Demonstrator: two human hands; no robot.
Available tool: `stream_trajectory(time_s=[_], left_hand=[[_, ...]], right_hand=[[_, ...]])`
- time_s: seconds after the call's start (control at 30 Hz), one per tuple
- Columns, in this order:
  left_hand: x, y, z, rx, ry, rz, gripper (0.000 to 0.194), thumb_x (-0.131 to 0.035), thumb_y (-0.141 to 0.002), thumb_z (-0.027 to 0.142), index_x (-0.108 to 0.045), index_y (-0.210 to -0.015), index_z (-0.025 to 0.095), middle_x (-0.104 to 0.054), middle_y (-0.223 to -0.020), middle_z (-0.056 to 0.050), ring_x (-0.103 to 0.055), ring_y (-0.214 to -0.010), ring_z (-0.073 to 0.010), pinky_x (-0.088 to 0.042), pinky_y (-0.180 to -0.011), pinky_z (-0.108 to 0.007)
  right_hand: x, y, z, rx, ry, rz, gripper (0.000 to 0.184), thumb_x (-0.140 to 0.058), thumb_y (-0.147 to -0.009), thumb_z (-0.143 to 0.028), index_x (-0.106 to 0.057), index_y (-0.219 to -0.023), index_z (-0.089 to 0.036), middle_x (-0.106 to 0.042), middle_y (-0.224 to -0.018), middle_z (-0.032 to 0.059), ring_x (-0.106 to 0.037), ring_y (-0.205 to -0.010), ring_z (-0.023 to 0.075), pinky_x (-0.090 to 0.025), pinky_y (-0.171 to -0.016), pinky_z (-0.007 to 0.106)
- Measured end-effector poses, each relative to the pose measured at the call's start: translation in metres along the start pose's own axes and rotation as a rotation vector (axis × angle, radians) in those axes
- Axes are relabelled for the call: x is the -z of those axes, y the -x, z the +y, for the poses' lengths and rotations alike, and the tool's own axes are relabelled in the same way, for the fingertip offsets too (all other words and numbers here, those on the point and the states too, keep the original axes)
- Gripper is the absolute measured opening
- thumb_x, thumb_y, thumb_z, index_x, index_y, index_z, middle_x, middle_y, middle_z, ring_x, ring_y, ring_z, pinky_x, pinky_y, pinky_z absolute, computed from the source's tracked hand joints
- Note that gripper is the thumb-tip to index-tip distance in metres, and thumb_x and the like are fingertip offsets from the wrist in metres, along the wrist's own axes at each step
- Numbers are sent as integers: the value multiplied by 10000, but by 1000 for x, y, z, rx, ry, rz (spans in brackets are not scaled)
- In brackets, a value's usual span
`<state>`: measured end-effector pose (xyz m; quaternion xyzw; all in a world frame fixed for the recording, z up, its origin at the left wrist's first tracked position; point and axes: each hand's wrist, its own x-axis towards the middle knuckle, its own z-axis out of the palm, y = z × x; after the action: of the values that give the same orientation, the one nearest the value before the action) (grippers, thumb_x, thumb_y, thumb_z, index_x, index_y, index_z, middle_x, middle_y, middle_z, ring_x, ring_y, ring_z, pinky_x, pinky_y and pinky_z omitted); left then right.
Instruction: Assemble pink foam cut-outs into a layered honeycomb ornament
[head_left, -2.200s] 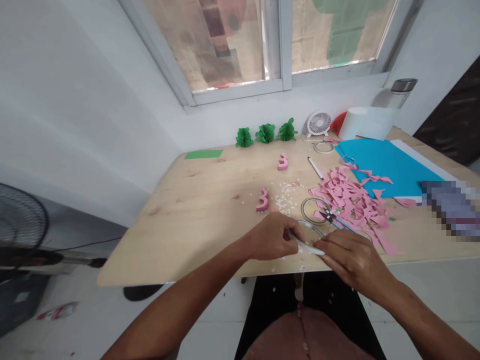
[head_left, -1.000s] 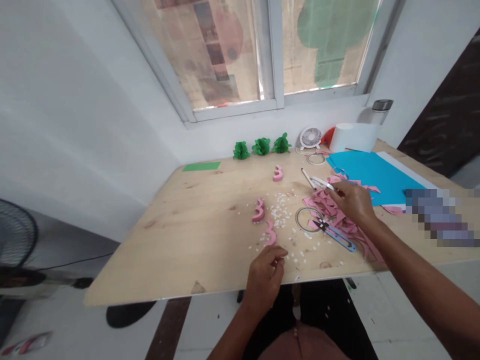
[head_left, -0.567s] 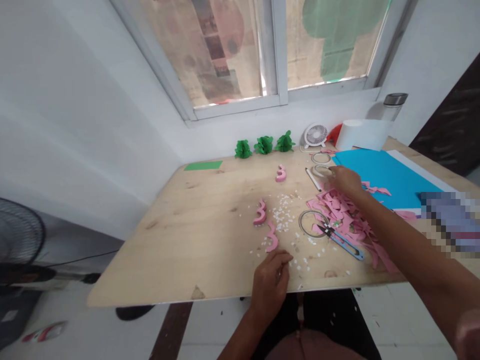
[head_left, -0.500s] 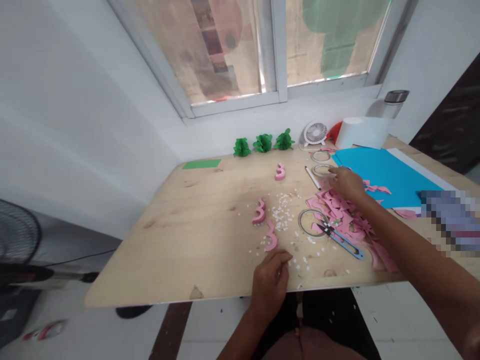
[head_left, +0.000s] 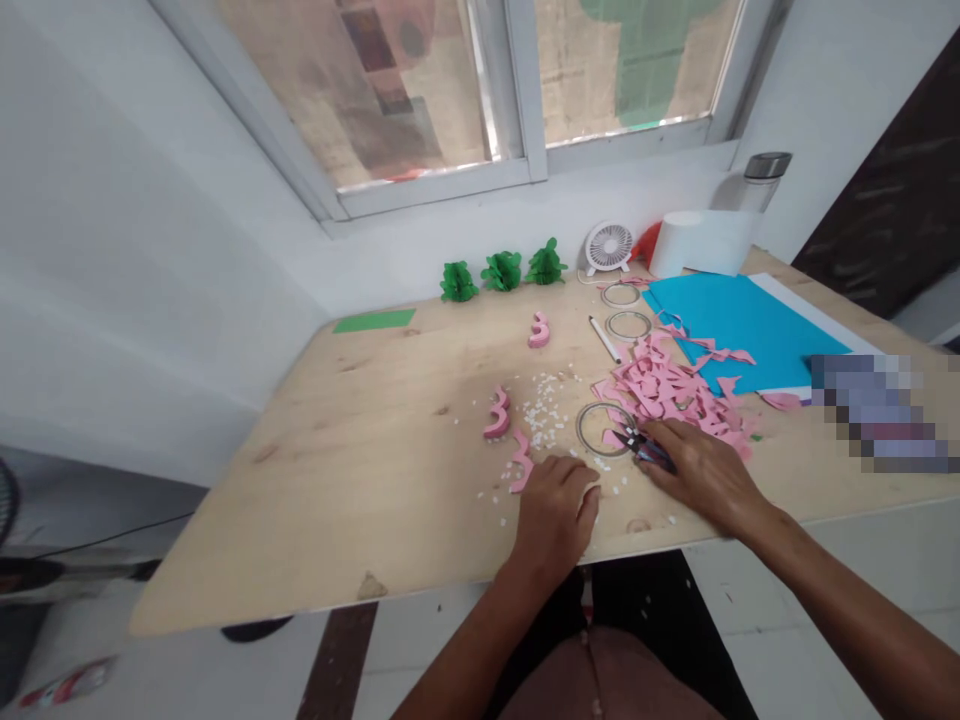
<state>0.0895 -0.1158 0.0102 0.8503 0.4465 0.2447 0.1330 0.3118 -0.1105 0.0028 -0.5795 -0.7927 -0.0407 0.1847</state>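
Note:
My right hand (head_left: 697, 470) is closed around a pair of thread snips (head_left: 651, 452) lying on the table, its handles mostly under my fingers. The dark blades point left over a silver ring (head_left: 589, 447) and a pink paper scrap. Near the front edge rests my left hand (head_left: 555, 505), fingers curled toward the thumb; whatever they may hold is too small to make out. Just beyond its knuckles lies a pink wavy paper piece (head_left: 520, 470). A thicker pink wavy piece (head_left: 497, 415) lies behind that, and another pink wavy piece (head_left: 538, 330) farther back.
Pink paper scraps (head_left: 660, 385) are heaped beyond my right hand. White bits (head_left: 541, 410) are scattered mid-table. Behind are a marker (head_left: 604, 340), a second ring (head_left: 628, 313), blue sheets (head_left: 757, 330), a small fan (head_left: 608, 247), green paper trees (head_left: 502, 271) and a bottle (head_left: 765, 180).
My right hand has come back from the far ring toward me and taken hold of the thread snips. My left hand has shifted slightly forward. The view has tilted a little.

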Motion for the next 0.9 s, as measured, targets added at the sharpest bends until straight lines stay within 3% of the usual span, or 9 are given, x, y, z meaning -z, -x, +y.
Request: stream_trajectory(time_s=[0.13,0.23,0.3,0.47,0.6,0.7,0.9], left_hand=[[-6,-28,0,-46,-70,-80,118,-550,-831,157,-640,-906,175,-652,-954,-66,-568,-912,-218,-458,-828,-378],[-13,-41,-1,-80,-113,-132,122,-528,-840,152,-642,-880,166,-633,-929,-83,-547,-914,-235,-447,-817,-401],[-17,-45,-2,-93,-124,-154,135,-508,-840,127,-638,-847,162,-619,-898,-89,-534,-926,-246,-438,-822,-413],[-22,-49,-5,-78,-51,-165,150,-496,-814,75,-615,-781,160,-603,-877,-99,-518,-949,-265,-421,-841,-438],[-18,-52,-7,-4,115,-132,145,-525,-777,63,-599,-729,178,-614,-843,-74,-527,-932,-243,-414,-867,-413],[-10,-49,-12,104,290,-56,120,-535,-765,89,-598,-745,189,-629,-841,-50,-543,-911,-215,-416,-868,-379],[5,-27,-20,326,752,44,125,-497,-815,268,-574,-801,170,-667,-778,-39,-621,-723,-165,-452,-649,-270]], right_hand=[[-4,0,-5,-63,-5,-17,334,-531,-842,-261,-596,-1160,-178,-694,-1038,129,-672,-846,271,-528,-611,362],[-1,-1,-6,-170,-155,1,338,-564,-825,-293,-612,-1144,-193,-697,-1016,115,-667,-851,268,-528,-632,365],[3,-1,-4,-288,-417,4,363,-597,-812,-345,-613,-1141,-191,-700,-917,86,-664,-796,241,-524,-629,345],[13,-2,-5,-597,-1319,38,422,-673,-771,-413,-608,-1113,-175,-663,-744,25,-637,-653,170,-505,-591,284],[17,0,-18,-702,-1660,-43,408,-778,-690,-338,-651,-1053,-202,-687,-803,25,-627,-645,137,-494,-590,237],[17,5,-24,-761,-1810,-15,337,-782,-694,-304,-675,-1006,-228,-698,-827,12,-619,-631,112,-489,-585,205],[13,8,-35,-878,-1930,48,241,-790,-674,-266,-685,-884,-212,-661,-737,-8,-524,-503,68,-383,-414,157]])
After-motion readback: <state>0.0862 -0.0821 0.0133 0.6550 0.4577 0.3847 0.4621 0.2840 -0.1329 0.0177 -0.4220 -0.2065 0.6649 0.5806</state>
